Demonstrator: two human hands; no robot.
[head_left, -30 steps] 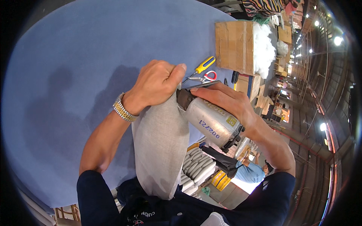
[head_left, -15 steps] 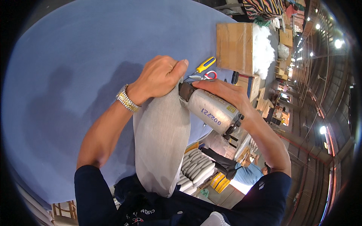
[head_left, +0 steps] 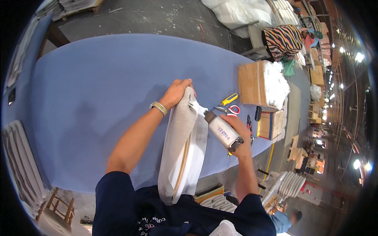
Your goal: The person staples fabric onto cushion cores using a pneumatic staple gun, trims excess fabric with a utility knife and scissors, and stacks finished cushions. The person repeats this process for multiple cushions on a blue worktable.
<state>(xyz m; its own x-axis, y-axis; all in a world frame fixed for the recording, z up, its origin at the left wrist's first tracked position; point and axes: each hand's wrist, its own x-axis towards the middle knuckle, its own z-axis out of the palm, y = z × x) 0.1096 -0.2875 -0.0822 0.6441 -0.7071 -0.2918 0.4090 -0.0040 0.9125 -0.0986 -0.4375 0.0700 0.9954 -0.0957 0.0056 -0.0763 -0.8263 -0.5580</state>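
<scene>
A grey fabric-covered padded panel (head_left: 177, 137) stands on edge against my body, with a wooden strip and white lining showing along its right side. My left hand (head_left: 176, 93) is closed on the fabric at the panel's far end, and a metal watch is on that wrist. In my right hand (head_left: 241, 131) is a silver staple gun (head_left: 223, 133). Its dark nose points at the white lining near the far end; whether it touches cannot be made out. Beyond the gun lie red-handled scissors (head_left: 233, 110) and a yellow screwdriver (head_left: 229, 99).
A blue-covered table (head_left: 98, 78) spreads out to the left and ahead. At its right edge stand a cardboard box (head_left: 250, 83) of white stuffing (head_left: 275, 84) and a smaller box (head_left: 269, 125). Stacked cushions (head_left: 23, 157) and a wooden chair (head_left: 59, 212) are at left. Two people are farther off.
The panel has turned, so its wooden strip and white lining now show. My staple gun has swung lower and to the right of the fabric edge. The view has shifted, showing more floor.
</scene>
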